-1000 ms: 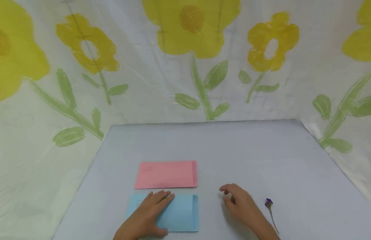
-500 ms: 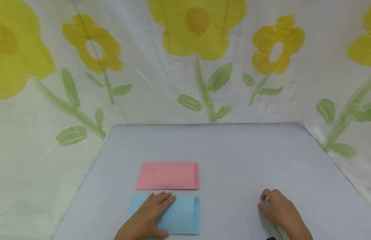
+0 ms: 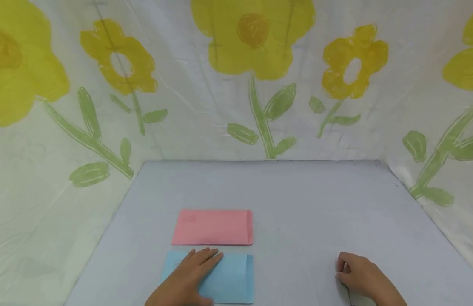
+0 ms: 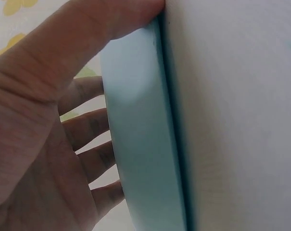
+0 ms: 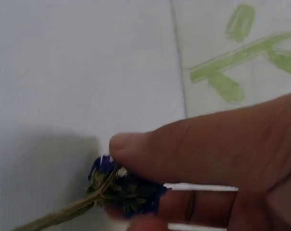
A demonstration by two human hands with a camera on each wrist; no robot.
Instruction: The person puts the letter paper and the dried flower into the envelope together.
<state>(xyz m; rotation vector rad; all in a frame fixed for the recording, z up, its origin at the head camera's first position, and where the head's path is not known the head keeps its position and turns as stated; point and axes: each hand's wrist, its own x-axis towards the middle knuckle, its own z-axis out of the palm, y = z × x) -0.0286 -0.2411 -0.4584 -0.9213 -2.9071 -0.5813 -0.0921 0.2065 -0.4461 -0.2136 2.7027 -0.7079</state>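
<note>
A light blue envelope (image 3: 229,278) lies on the table with its flap end at the right. My left hand (image 3: 188,278) rests on it, fingers spread towards the far edge and thumb by the near edge. The left wrist view shows the thumb crossing one end of the blue envelope (image 4: 140,120). My right hand (image 3: 360,274) is at the right of the table, pinching a small purple flower with a thin stem. In the right wrist view the thumb and fingers grip the flower (image 5: 131,190) at its head; part of the bloom is hidden behind them.
A pink envelope (image 3: 211,227) lies just beyond the blue one, flap end also to the right. The pale grey table (image 3: 297,199) ends at a white backdrop (image 3: 198,140) painted with yellow flowers, which also rises along both sides.
My right hand has moved right, from beside the blue envelope to the flower lying on the table, and has taken hold of it. The left hand has stayed on the blue envelope.
</note>
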